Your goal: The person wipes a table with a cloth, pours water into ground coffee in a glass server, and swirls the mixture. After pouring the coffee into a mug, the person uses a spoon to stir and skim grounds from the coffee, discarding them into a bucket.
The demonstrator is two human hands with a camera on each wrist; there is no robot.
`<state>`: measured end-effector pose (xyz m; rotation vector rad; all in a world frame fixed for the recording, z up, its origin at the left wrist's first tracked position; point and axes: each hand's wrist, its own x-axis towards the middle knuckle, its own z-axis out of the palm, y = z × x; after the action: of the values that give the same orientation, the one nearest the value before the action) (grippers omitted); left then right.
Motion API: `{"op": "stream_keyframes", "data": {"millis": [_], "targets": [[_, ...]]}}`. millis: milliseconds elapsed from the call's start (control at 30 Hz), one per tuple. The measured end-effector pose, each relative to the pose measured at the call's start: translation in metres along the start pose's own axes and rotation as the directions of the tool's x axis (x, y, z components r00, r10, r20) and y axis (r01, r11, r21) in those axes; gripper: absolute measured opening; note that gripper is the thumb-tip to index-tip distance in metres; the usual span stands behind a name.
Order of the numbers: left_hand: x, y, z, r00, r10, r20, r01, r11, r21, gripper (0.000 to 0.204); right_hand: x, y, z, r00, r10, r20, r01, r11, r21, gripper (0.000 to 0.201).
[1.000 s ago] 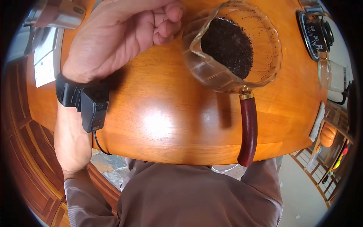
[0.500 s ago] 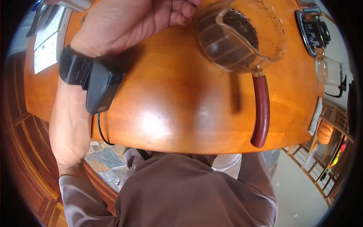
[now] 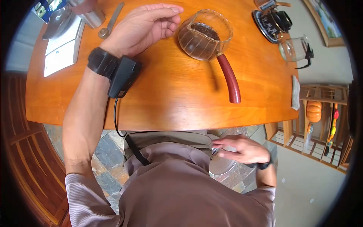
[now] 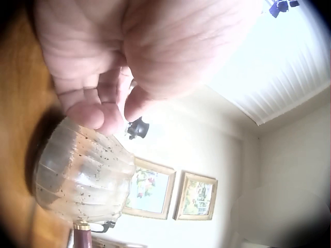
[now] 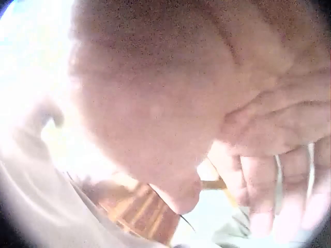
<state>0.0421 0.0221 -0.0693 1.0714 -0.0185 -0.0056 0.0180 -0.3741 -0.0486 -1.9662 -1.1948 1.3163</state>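
A ribbed glass pot (image 3: 200, 43) with dark grounds inside and a dark red handle (image 3: 229, 78) stands on the wooden table. My left hand (image 3: 145, 28) is just left of the pot, its fingers loosely bent and holding nothing; in the left wrist view the fingertips of that hand (image 4: 139, 51) overlap the pot's edge (image 4: 83, 173), and whether they touch it I cannot tell. Below the table's front edge, beside my lap, my right hand (image 3: 245, 150) hangs with fingers extended and nothing in them. The right wrist view shows that palm (image 5: 165, 93) close up.
At the left lie a white device (image 3: 62, 51), a metal cup (image 3: 90, 15) and a long spoon (image 3: 114, 19). On the right are a dark patterned tray (image 3: 266, 26), a glass carafe (image 3: 293, 49) and a folded cloth (image 3: 295, 92) by the edge. A black cable hangs from my left wrist.
The head view has shifted, showing more of the table. My right hand has come into sight beside my lap. My left hand remains raised beside the pot.
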Motion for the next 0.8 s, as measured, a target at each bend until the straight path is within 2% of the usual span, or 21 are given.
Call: {"op": "stream_keyframes", "data": {"millis": [67, 133, 200, 267, 300, 367, 400, 467, 500, 600, 633, 667, 733, 800], "targets": [[0.000, -0.004, -0.002, 0.999, 0.037, 0.005, -0.037, 0.997, -0.068, 0.023, -0.024, -0.023, -0.022, 0.985, -0.049, -0.164, 0.099, 0.945, 0.311, 0.037], [0.000, -0.005, -0.002, 0.999, 0.053, -0.001, -0.053, 0.995, -0.079, 0.022, -0.029, -0.050, -0.043, 0.902, 0.077, -0.424, 0.121, 0.899, 0.420, 0.036], [-0.002, -0.008, -0.001, 0.998, 0.060, -0.008, -0.060, 0.994, -0.089, 0.021, -0.001, -0.074, -0.070, 0.795, 0.241, -0.557, -0.003, 0.919, 0.394, 0.039], [-0.002, -0.008, 0.000, 0.998, 0.054, -0.027, -0.056, 0.994, -0.095, 0.019, 0.038, -0.073, -0.079, 0.782, 0.215, -0.586, 0.120, 0.870, 0.479, 0.043], [-0.002, -0.008, 0.001, 0.998, 0.056, -0.013, -0.057, 0.995, -0.084, 0.019, 0.051, -0.073, -0.081, 0.772, 0.210, -0.599, 0.133, 0.869, 0.476, 0.043], [-0.003, -0.009, 0.002, 0.998, 0.051, -0.037, -0.054, 0.994, -0.091, 0.018, 0.072, -0.075, -0.084, 0.922, 0.210, -0.325, 0.129, 0.626, 0.769, 0.044], [-0.004, -0.009, 0.002, 0.998, 0.055, -0.030, -0.057, 0.995, -0.084, 0.018, 0.080, -0.072, -0.083, 0.920, 0.205, -0.334, 0.139, 0.627, 0.767, 0.044], [-0.004, -0.010, 0.004, 0.997, 0.042, -0.068, -0.048, 0.994, -0.096, 0.018, 0.093, -0.069, -0.080, 0.949, 0.175, -0.262, 0.129, 0.544, 0.829, 0.042], [-0.004, -0.010, 0.005, 0.997, 0.047, -0.062, -0.053, 0.994, -0.092, 0.018, 0.097, -0.073, -0.077, 0.947, 0.164, -0.275, 0.149, 0.534, 0.832, 0.034], [-0.005, -0.008, 0.009, 0.996, 0.046, -0.070, -0.052, 0.995, -0.084, 0.018, 0.106, -0.072, -0.073, 0.935, 0.128, -0.332, 0.210, 0.554, 0.805, 0.027], [-0.006, -0.007, 0.010, 0.997, 0.028, -0.074, -0.034, 0.996, -0.079, 0.018, 0.107, -0.076, -0.067, 0.898, 0.220, -0.381, 0.204, 0.560, 0.803, 0.021], [-0.006, -0.006, 0.011, 0.997, 0.011, -0.076, -0.017, 0.997, -0.074, 0.018, 0.106, -0.075, -0.066, 0.895, 0.217, -0.390, 0.212, 0.564, 0.798, 0.021], [-0.005, -0.005, 0.012, 0.997, 0.005, -0.071, -0.010, 0.997, -0.072, 0.018, 0.103, -0.069, -0.067, 0.872, 0.199, -0.448, 0.222, 0.655, 0.722, 0.017], [-0.006, -0.005, 0.016, 0.998, -0.015, -0.067, 0.011, 0.997, -0.070, 0.018, 0.095, -0.070, -0.069, 0.863, 0.204, -0.462, 0.217, 0.676, 0.704, 0.019]]}}
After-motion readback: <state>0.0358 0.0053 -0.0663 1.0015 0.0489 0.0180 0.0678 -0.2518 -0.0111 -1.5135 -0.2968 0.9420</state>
